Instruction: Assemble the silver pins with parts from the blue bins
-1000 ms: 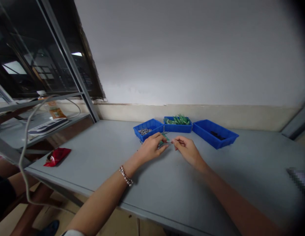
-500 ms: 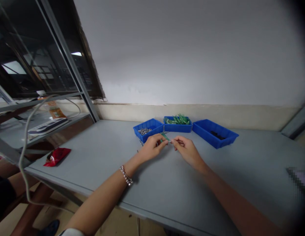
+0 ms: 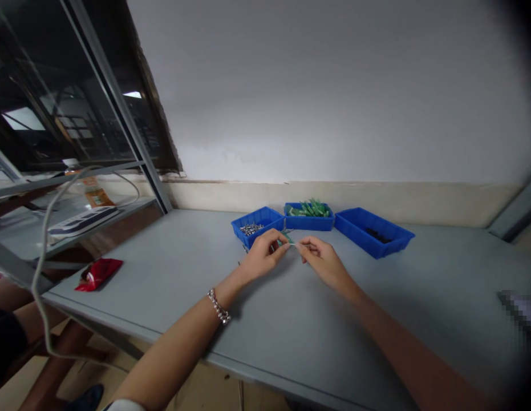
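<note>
Both hands meet mid-frame, just above the desk: left hand pinches a small green part, right hand pinches smth tiny against its end, prob for alignment. Blue trays sit just behind, w/in easy reach.

A grey worktop is seen; three blue trays at centre and a red packet at left are carried.

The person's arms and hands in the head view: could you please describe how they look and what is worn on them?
Both forearms are bare. The left hand has a beaded silver-toned bracelet at the wrist, and a bit of white sleeve shows near the elbow. The right hand shows no jewellery, glove or sleeve.
</note>
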The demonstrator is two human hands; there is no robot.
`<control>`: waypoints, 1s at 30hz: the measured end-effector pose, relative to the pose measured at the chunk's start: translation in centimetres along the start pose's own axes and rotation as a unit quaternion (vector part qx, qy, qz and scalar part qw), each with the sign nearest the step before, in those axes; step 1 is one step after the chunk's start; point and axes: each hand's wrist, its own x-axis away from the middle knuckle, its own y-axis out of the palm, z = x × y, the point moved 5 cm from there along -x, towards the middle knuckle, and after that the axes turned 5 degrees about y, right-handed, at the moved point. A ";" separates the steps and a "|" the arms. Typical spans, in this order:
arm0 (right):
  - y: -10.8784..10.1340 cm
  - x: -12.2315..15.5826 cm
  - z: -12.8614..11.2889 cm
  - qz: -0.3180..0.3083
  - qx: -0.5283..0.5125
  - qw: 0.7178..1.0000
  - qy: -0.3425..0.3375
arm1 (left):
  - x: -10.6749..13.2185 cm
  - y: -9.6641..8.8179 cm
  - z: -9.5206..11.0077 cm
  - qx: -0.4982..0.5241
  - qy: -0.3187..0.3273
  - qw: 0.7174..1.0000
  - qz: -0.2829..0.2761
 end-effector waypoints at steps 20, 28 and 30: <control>0.0 -0.3 0.0 -0.012 -0.045 0.999 -0.015 | 0.1 0.4 -0.3 0.000 0.003 1.000 -0.009; 0.0 -0.3 -0.1 -0.020 -0.041 0.999 -0.021 | 0.1 0.3 0.0 0.020 0.003 1.000 -0.007; 0.0 -0.2 -0.1 -0.019 -0.036 0.999 -0.023 | 0.0 0.2 0.0 0.022 0.005 1.000 -0.004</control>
